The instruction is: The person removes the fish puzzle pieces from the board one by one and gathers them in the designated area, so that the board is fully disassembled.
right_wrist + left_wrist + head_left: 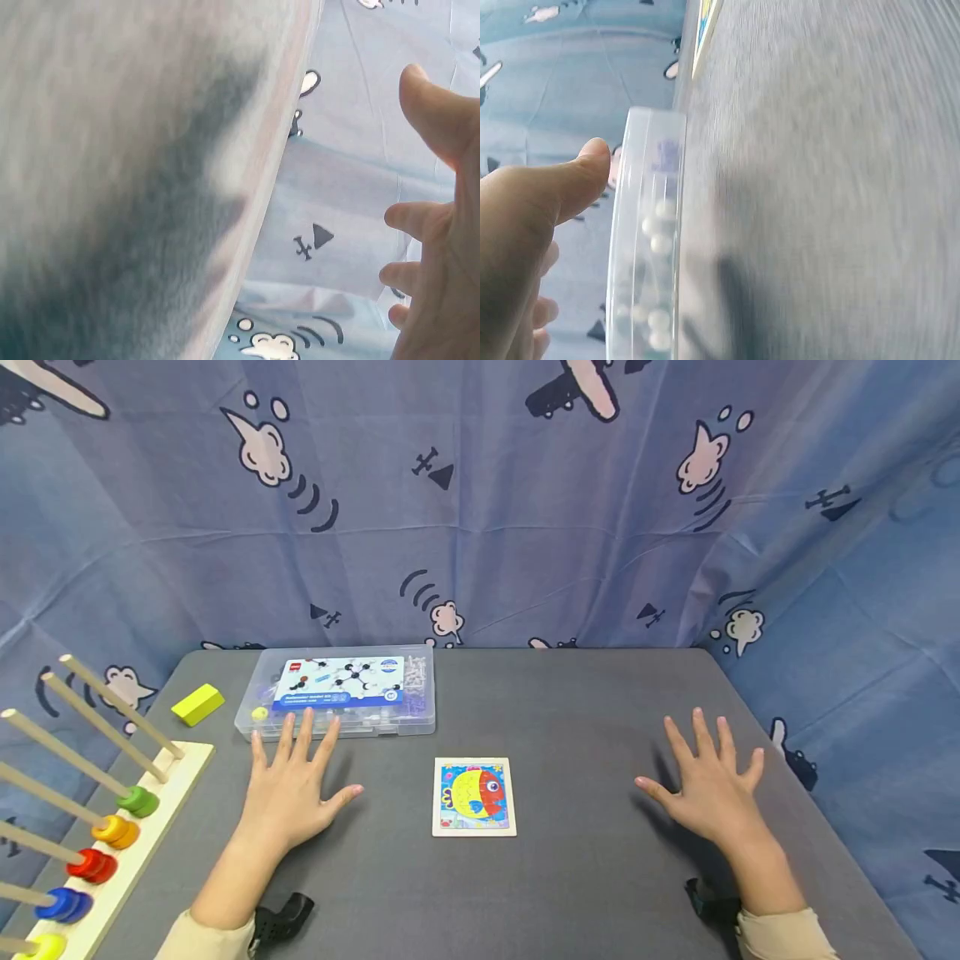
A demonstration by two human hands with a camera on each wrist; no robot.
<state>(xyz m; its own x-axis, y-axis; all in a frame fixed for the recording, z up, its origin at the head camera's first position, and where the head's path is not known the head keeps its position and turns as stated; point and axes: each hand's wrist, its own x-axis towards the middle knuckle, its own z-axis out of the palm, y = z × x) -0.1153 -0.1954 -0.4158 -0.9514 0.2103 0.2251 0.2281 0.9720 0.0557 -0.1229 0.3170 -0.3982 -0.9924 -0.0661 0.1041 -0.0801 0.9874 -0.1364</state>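
My left hand (288, 793) is spread above the grey table, palm down, its fingertips by the front edge of a clear plastic case (412, 718) with a molecular model label. In the left wrist view the thumb (577, 180) stands beside that case (646, 225), which shows white balls and purple pieces inside. Between the hands lies a small wood-framed fish puzzle (474, 797), nearer the left hand. Over at the right, my right hand (708, 797) is spread too, holding nothing; a shadow falls on the table beneath it.
A wooden counting rack (150, 827) with upright pegs and coloured rings stands along the left edge. Behind it lies a yellow block (198, 704). A blue patterned curtain (495, 527) hangs at the back and sides of the grey table (570, 885).
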